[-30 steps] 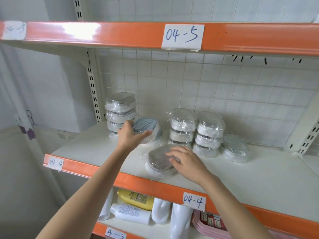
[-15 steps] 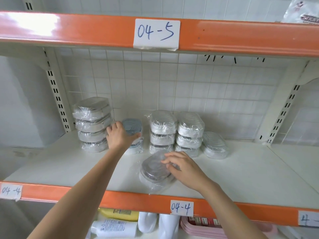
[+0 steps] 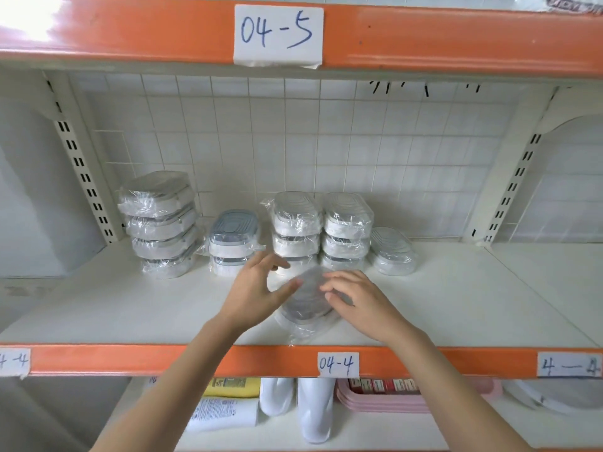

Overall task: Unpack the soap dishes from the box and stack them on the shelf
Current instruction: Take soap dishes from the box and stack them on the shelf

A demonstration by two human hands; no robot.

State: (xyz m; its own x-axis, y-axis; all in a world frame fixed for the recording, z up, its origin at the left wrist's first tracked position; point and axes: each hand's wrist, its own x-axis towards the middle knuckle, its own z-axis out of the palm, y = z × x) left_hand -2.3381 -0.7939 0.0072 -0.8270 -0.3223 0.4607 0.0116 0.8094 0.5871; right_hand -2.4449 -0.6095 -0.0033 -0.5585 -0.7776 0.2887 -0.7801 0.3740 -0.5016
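A grey-lidded soap dish [image 3: 305, 301] in clear plastic wrap lies near the front of the white shelf [image 3: 130, 305] marked 04-4. My right hand [image 3: 359, 303] holds its right side with curled fingers. My left hand [image 3: 257, 288] is spread at its left side, thumb touching the rim, fingers straight. Behind stand wrapped dishes: a tall left stack [image 3: 160, 223], a blue-lidded pair [image 3: 233, 243], two stacks of three [image 3: 295, 230] [image 3: 347, 230] and a single dish [image 3: 393, 252]. No box is in view.
The orange beam of the upper shelf [image 3: 424, 34] runs overhead. Slotted uprights [image 3: 81, 177] [image 3: 512, 190] flank the bay. The lower shelf holds lotion bottles [image 3: 225, 412], white bottles [image 3: 315, 409] and pink trays [image 3: 385, 399]. Bare shelf surface lies right of the single dish.
My left hand let go of the blue-lidded dish, which now sits on its pair, and moved right to the grey dish. My right hand stayed on that dish.
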